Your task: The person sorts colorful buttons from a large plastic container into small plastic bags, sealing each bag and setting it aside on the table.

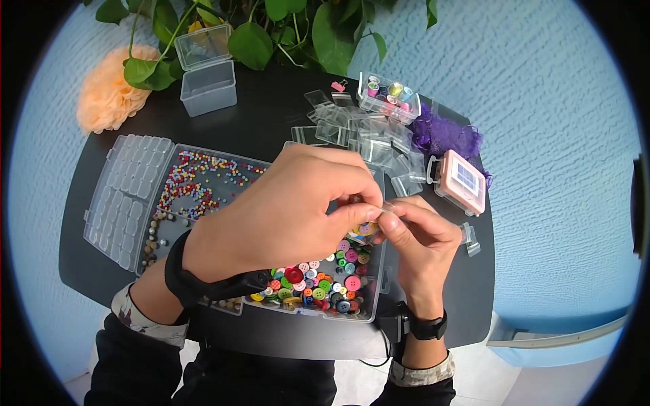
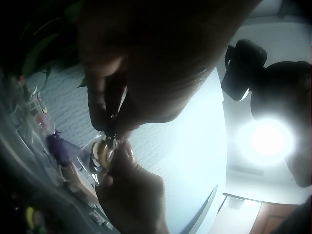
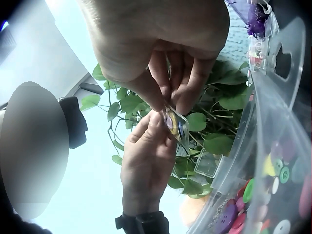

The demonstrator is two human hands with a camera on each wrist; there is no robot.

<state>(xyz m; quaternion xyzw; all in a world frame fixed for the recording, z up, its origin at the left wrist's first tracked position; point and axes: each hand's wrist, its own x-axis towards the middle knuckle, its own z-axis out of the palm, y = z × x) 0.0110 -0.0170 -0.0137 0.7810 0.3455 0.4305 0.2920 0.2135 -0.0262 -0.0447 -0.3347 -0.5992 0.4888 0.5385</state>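
Both hands meet above the right side of a clear compartment case (image 1: 376, 271), pinching the top edge of a small clear bag (image 1: 363, 233) with buttons in it. The left hand (image 1: 284, 206) comes across from the left, thumb against forefinger. Close beside it, the right hand (image 1: 423, 243) pinches the bag from the right. In the left wrist view, yellow and white buttons show through the bag (image 2: 101, 155) between the fingertips. The right wrist view shows the bag (image 3: 176, 124) hanging tilted beneath the right hand (image 3: 165, 44). Loose colourful buttons (image 1: 321, 287) lie in the case below.
Clear small bags (image 1: 372, 139) are piled behind the hands. Around them stand a box of thread spools (image 1: 389, 98), purple mesh (image 1: 450, 132) and a pink-lidded box (image 1: 463, 183). An open clear box (image 1: 208, 88), a peach paper flower (image 1: 115, 91) and a leafy plant (image 1: 250, 46) are farther back.
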